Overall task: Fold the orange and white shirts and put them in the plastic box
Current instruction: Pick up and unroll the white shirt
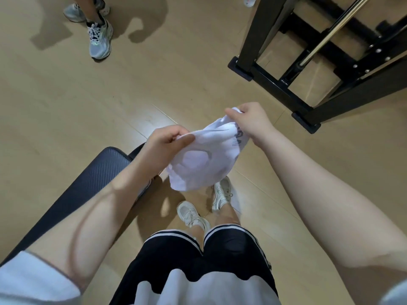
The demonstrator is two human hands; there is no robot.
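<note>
A white shirt (202, 159) with grey lettering hangs bunched in the air in front of me, above my feet. My left hand (164, 143) pinches its left edge between thumb and fingers. My right hand (251, 123) grips its upper right edge, fingers curled into the cloth. The lower part of the shirt droops loose toward the floor. No orange shirt and no plastic box are in view.
A dark ribbed padded bench (88, 186) stands at my left, partly under my left arm. A black metal frame (286, 84) stands on the wooden floor at upper right. Another person's feet in grey sneakers (99, 38) are at upper left.
</note>
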